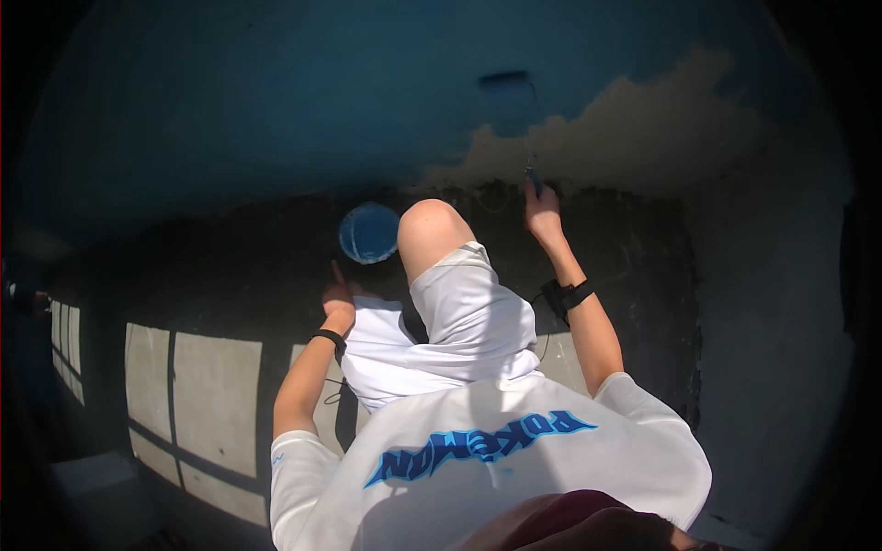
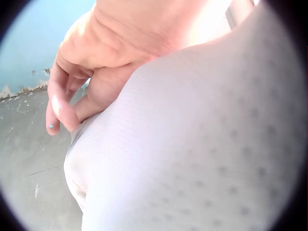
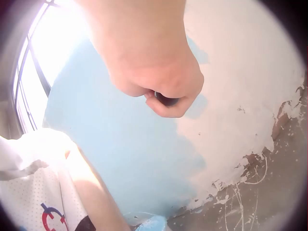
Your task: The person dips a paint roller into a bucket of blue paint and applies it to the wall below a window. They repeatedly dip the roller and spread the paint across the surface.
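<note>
My right hand (image 1: 544, 213) grips the blue handle (image 1: 533, 180) of a paint roller, its fingers wrapped round it in the right wrist view. The dark, blurred roller head (image 1: 505, 83) is up against the blue-painted part of the wall (image 1: 303, 101), left of an unpainted pale patch (image 1: 643, 129). My left hand (image 1: 339, 299) rests by the leg of the white shorts (image 2: 159, 130), fingers loosely bent and a blue speck on one fingertip. Beyond that hand, a round bucket of blue paint (image 1: 369, 231) stands on the floor beside the bent knee (image 1: 432, 220).
Where wall meets the dark floor (image 1: 230, 266), the edge is ragged and flaking. Window-shaped sunlight (image 1: 216, 376) falls on the floor at left. A barred window (image 3: 36, 67) shows in the right wrist view. At right stands a plain wall (image 1: 763, 303).
</note>
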`<state>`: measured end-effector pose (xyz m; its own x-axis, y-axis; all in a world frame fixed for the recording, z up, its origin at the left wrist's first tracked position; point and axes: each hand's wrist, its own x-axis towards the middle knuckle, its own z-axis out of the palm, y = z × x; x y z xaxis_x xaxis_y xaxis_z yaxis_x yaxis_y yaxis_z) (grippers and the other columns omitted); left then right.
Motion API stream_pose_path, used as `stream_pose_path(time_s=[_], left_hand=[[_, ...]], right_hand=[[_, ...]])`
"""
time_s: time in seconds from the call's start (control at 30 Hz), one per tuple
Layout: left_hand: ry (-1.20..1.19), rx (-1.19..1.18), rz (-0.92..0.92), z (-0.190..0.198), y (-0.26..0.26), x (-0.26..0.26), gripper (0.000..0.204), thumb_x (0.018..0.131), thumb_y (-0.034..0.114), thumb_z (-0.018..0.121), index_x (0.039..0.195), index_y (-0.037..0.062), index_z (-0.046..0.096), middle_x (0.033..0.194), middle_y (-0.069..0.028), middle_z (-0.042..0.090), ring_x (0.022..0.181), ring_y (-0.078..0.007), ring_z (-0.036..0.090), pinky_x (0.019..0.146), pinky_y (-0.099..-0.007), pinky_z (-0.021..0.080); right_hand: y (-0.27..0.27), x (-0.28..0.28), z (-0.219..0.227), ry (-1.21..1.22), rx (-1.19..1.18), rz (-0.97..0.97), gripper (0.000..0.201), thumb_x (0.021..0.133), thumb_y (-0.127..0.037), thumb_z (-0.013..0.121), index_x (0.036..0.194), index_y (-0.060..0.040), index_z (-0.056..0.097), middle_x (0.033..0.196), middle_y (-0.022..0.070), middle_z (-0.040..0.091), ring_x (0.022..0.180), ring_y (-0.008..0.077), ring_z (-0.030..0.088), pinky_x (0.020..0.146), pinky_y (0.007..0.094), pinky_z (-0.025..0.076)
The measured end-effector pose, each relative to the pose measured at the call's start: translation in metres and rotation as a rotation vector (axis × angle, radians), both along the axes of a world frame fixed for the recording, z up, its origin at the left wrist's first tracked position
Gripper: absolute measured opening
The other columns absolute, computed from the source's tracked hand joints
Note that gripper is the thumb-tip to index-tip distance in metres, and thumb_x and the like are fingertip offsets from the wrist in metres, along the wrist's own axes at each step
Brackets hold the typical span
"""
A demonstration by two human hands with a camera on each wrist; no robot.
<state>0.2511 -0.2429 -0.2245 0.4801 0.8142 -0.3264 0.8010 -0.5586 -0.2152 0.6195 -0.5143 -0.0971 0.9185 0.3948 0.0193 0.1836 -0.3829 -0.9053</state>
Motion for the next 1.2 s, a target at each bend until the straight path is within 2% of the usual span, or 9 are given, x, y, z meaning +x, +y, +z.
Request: stream_pose_path(time_s=[0.07,0.2,0.33,0.43,0.5,0.67,0.8,1.0,1.2], left_hand=[[-0.007,0.015,0.014,0.001,0.000,-0.001,0.085,0.089,0.015,0.053,0.148,0.0095,-0.008,0.095,-0.0187,0.064,0.082,-0.0255,0.067,0.069,-0.0334,0.056],[0.001,-0.004,0.035,0.002,-0.002,-0.004,0.084,0.089,0.015,0.053,0.148,0.0109,-0.007,0.095,-0.0201,0.064,0.081,-0.0270,0.067,0.069,-0.0340,0.056],[-0.019,-0.011,0.067,0.007,-0.003,-0.001,0.085,0.089,0.017,0.053,0.148,0.0110,-0.007,0.095,-0.0201,0.064,0.081,-0.0271,0.067,0.069,-0.0340,0.056],[-0.051,-0.066,0.054,0.005,-0.001,-0.004,0.085,0.089,0.018,0.054,0.148,0.0098,-0.008,0.095,-0.0195,0.064,0.082,-0.0261,0.067,0.069,-0.0337,0.056],[-0.036,-0.028,0.019,0.000,0.000,-0.004,0.086,0.089,0.017,0.054,0.147,0.0079,-0.008,0.095,-0.0182,0.064,0.082,-0.0252,0.067,0.069,-0.0331,0.056],[0.014,-0.004,-0.011,0.001,0.001,-0.001,0.087,0.088,0.016,0.055,0.147,0.0064,-0.008,0.097,-0.0171,0.065,0.082,-0.0245,0.067,0.070,-0.0322,0.055],[0.041,-0.017,-0.033,0.002,0.001,-0.001,0.088,0.087,0.014,0.055,0.147,0.0057,-0.009,0.097,-0.0175,0.065,0.082,-0.0238,0.067,0.071,-0.0319,0.055],[0.007,-0.014,0.007,0.006,-0.002,-0.001,0.087,0.088,0.016,0.055,0.147,0.0059,-0.009,0.096,-0.0173,0.065,0.083,-0.0241,0.067,0.070,-0.0321,0.055],[-0.007,-0.018,0.042,0.007,-0.003,-0.001,0.087,0.089,0.023,0.054,0.147,0.0053,-0.008,0.099,-0.0179,0.065,0.086,-0.0249,0.067,0.070,-0.0336,0.055]], right_hand=[[0.022,-0.020,0.073,-0.217,-0.081,0.063,0.040,0.094,-0.032,0.047,0.097,0.0050,0.059,0.079,0.0274,0.060,0.080,0.0458,0.057,0.068,0.0474,0.045],[0.059,-0.008,0.070,-0.264,-0.013,0.096,0.039,0.095,-0.032,0.046,0.093,0.0051,0.058,0.079,0.0278,0.060,0.082,0.0456,0.058,0.066,0.0480,0.045],[0.073,-0.003,0.017,-0.374,-0.054,0.025,0.039,0.096,-0.031,0.044,0.089,0.0058,0.057,0.081,0.0288,0.060,0.082,0.0474,0.057,0.066,0.0490,0.045],[0.061,-0.012,-0.038,-0.355,-0.117,-0.021,0.039,0.096,-0.031,0.044,0.093,0.0057,0.057,0.090,0.0309,0.061,0.091,0.0481,0.056,0.072,0.0493,0.046],[0.045,-0.026,-0.060,-0.213,-0.108,-0.037,0.042,0.095,-0.033,0.045,0.094,0.0062,0.058,0.094,0.0322,0.060,0.094,0.0481,0.056,0.076,0.0503,0.046],[0.020,-0.022,-0.118,-0.031,-0.304,-0.037,0.047,0.095,-0.038,0.044,0.096,0.0063,0.060,0.095,0.0337,0.059,0.098,0.0492,0.053,0.077,0.0503,0.045],[0.008,-0.014,-0.132,-0.026,-0.507,-0.048,0.053,0.094,-0.044,0.043,0.092,0.0058,0.063,0.091,0.0321,0.061,0.096,0.0486,0.055,0.077,0.0503,0.046],[0.007,-0.026,-0.072,-0.100,-0.355,-0.036,0.051,0.094,-0.041,0.045,0.091,0.0074,0.062,0.085,0.0318,0.061,0.092,0.0464,0.058,0.072,0.0490,0.047],[0.048,-0.035,0.083,-0.277,-0.067,0.192,0.039,0.095,-0.030,0.048,0.091,0.0073,0.058,0.077,0.0302,0.060,0.081,0.0480,0.056,0.066,0.0495,0.046]])
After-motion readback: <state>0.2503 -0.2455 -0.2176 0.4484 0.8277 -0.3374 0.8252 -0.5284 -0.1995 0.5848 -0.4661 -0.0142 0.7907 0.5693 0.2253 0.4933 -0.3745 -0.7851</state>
